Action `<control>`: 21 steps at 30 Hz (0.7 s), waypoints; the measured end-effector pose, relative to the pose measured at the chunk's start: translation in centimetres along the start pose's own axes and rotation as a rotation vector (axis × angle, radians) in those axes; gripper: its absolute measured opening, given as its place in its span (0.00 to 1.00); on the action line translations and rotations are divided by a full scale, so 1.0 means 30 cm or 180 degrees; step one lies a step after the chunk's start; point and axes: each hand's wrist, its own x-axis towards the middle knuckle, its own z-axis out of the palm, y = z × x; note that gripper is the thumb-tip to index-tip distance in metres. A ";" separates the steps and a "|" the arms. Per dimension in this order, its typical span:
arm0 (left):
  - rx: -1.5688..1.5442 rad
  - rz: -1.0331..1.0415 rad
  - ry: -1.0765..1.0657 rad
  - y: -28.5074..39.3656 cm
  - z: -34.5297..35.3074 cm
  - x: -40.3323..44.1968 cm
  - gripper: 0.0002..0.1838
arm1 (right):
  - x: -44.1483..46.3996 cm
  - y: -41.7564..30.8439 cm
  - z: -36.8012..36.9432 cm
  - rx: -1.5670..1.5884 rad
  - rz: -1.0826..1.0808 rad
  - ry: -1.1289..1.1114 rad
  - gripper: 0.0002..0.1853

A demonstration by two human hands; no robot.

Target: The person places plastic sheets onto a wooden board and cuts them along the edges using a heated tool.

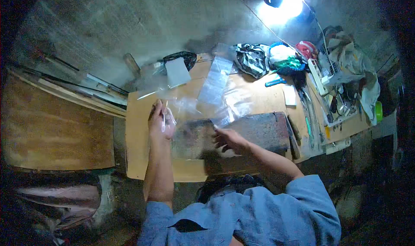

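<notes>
Left hand: our left hand (161, 119) is up over the left part of the table, fingers curled closed around a thin, clear, shiny plastic piece (186, 104); it's blurry, so its outline is hard to make out.
Right hand: our right hand (230, 141) is above the middle of the block, fingers loosely bent and a bit spread. Can't tell if there's any plastic between the fingertips, or if they touch the wood.
Clear plastic: the held piece runs from our left hand toward the right, far of the block's left end.
Dark block: a worn, dark, rectangular wooden block (263, 131) lies along the near side of the table, right in front of us.
Table: light tan wooden top (188, 170) under all of it.
More plastic: a long, flat, clear plastic strip (216, 79) lies in the far middle, with a crumpled, glossy clear plastic heap (237, 104) just near and right of it.
Far left: a pale grey rectangular card (177, 72) by a black plastic bag (186, 56).
Far right: a black-and-white striped plastic bag (251, 61), and near it a blue-handled tool (275, 82).
Right edge: a white, long power strip (317, 76) and a bright green plastic cup (378, 112).
</notes>
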 end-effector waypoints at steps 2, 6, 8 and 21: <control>0.0214 0.0189 0.0047 0.006 0.110 -0.081 0.06 | 0.050 0.043 0.059 0.0695 0.0457 -0.0523 0.41; 0.0119 0.0320 -0.0199 0.016 0.162 -0.143 0.04 | 0.010 0.004 0.204 0.1615 0.0431 -0.0604 0.41; 0.0212 0.0407 -0.0185 0.015 0.143 -0.159 0.04 | -0.049 -0.065 0.247 0.2042 -0.0051 -0.0619 0.36; 0.1589 0.1302 0.0316 -0.061 0.138 -0.073 0.09 | -0.174 -0.432 0.059 -0.0113 -0.2613 0.1034 0.11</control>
